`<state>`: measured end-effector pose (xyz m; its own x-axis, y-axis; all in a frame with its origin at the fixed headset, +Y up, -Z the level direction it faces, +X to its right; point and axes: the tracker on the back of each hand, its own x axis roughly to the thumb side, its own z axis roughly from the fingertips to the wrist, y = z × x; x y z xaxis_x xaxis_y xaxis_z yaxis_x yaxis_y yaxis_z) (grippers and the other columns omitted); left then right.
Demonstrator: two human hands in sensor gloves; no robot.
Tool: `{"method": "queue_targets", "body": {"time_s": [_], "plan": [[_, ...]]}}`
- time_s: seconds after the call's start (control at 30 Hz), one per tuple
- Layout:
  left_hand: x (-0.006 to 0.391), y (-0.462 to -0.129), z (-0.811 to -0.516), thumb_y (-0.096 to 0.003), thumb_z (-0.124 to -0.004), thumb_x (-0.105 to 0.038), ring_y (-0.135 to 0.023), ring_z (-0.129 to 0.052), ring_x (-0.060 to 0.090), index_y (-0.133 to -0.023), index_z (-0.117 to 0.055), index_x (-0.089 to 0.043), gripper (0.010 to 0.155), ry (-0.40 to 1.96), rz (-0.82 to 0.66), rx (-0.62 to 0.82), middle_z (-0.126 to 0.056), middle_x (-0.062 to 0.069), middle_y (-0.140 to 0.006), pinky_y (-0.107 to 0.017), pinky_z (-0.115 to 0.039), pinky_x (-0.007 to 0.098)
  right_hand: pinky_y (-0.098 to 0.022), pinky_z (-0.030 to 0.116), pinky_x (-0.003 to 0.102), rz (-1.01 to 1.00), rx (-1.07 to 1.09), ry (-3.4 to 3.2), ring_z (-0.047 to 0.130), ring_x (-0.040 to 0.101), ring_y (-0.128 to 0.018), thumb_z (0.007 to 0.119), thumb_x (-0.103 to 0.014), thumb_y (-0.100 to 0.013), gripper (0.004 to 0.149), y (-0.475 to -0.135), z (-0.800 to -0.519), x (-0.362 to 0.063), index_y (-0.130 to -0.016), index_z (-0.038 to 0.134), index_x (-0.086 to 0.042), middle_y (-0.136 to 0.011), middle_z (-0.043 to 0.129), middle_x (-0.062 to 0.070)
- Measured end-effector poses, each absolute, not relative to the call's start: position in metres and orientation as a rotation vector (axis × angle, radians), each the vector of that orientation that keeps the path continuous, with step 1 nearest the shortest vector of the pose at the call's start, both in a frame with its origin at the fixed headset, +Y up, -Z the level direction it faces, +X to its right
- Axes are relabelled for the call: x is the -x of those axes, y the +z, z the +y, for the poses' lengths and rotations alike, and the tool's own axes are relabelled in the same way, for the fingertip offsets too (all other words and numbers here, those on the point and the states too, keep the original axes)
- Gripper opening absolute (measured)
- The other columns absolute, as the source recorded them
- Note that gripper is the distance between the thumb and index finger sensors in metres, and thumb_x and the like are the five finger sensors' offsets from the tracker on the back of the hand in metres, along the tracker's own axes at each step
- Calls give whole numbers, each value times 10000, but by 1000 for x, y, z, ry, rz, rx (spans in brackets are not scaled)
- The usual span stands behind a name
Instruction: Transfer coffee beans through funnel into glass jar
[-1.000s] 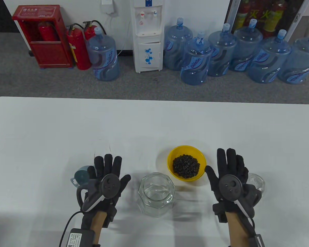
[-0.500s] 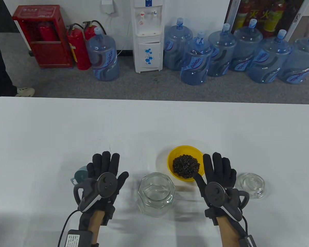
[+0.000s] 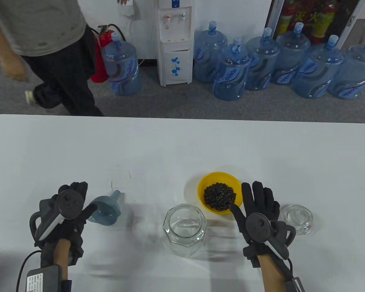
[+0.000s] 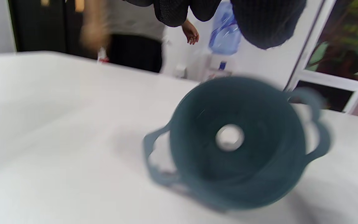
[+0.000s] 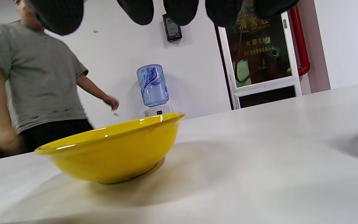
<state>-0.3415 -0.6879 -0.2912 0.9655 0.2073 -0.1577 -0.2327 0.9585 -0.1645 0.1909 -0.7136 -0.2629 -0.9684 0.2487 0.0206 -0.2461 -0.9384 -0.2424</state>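
Observation:
A grey-blue funnel (image 3: pixel 105 210) lies on its side on the white table (image 3: pixel 182 143), spout pointing away. My left hand (image 3: pixel 85 197) is just left of it, thumb reaching to its rim, fingers curled and not around it. In the left wrist view the funnel (image 4: pixel 235 140) shows its open mouth below my fingertips (image 4: pixel 259 25). An empty glass jar (image 3: pixel 185 229) stands open in the middle. A yellow bowl (image 3: pixel 220 179) holds coffee beans (image 3: pixel 219 196). My right hand (image 3: pixel 246 197) lies flat and spread beside the bowl's right side, empty. The bowl (image 5: pixel 113 149) fills the right wrist view.
The jar's glass lid (image 3: pixel 299 217) lies right of my right hand. A person (image 3: pixel 48 45) walks past behind the table's far left. Water bottles (image 3: pixel 231 73) and a dispenser (image 3: pixel 175 42) stand on the floor beyond.
My left hand has moved left off the funnel, which now shows whole and a little farther right. My right hand moved left to the bowl. A person walked in behind the table.

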Motion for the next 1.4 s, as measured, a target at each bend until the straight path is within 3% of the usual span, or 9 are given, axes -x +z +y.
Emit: {"method": "queue_targets", "body": {"time_s": [0.1,0.27,0.5,0.67,0.8,0.93,1.23,1.4], "plan": [[356,-296,-720,-538,-761,-478,-1149,-374,383,-1155,-412,-236,749,301,208,298,-437,84,-1227,-811,-374,524,-771,404,704,-357,11,2872,349,485,-1155,564,-649,-636,746,-263,-714,-191,-1250,348,-286,-1301,264,141],[361,-302,-745,-543,-742,-484,-1149,-405,376,-1149,-458,-239,713,290,238,352,-477,75,-1222,-812,-394,521,-770,417,700,-356,17,2879,362,487,-1151,564,-650,-636,745,-263,-714,-192,-1250,350,-286,-1301,266,146],[360,-310,-753,-556,-737,-450,-1154,-494,342,-1107,-581,-273,600,317,240,323,-595,28,-1195,-812,-409,559,-768,414,703,-333,24,2877,359,490,-1152,565,-649,-636,748,-263,-714,-193,-1251,350,-282,-1302,267,143],[356,-314,-752,-559,-751,-401,-1130,-629,309,-965,-763,-300,418,339,225,240,-798,-18,-1081,-802,-492,578,-768,413,703,-314,41,2866,355,492,-1152,565,-648,-637,751,-262,-714,-195,-1252,348,-276,-1301,266,146],[354,-315,-742,-555,-744,-404,-1103,-744,334,-945,-786,-286,410,342,186,244,-854,-14,-1025,-794,-541,587,-768,413,704,-318,53,2854,361,491,-1150,564,-647,-637,750,-262,-713,-199,-1252,353,-272,-1300,267,151],[351,-311,-719,-559,-718,-412,-937,-924,346,-941,-780,-255,418,395,123,184,-908,26,-897,-757,-634,568,-767,413,704,-316,55,2850,359,495,-1149,563,-648,-638,751,-262,-713,-199,-1253,349,-273,-1301,265,150],[326,-300,-657,-571,-682,-441,-636,-1014,247,-889,-784,-153,442,701,-39,0,-940,37,-599,-675,-725,551,-768,412,703,-311,51,2847,360,492,-1150,568,-641,-640,747,-263,-714,-199,-1252,356,-270,-1300,269,148],[291,-295,-632,-585,-673,-439,-543,-1023,236,-876,-806,-152,430,864,-167,15,-941,27,-517,-640,-749,554,-767,414,704,-300,60,2842,362,495,-1148,568,-639,-642,745,-263,-714,-199,-1252,358,-267,-1299,270,151]]}}
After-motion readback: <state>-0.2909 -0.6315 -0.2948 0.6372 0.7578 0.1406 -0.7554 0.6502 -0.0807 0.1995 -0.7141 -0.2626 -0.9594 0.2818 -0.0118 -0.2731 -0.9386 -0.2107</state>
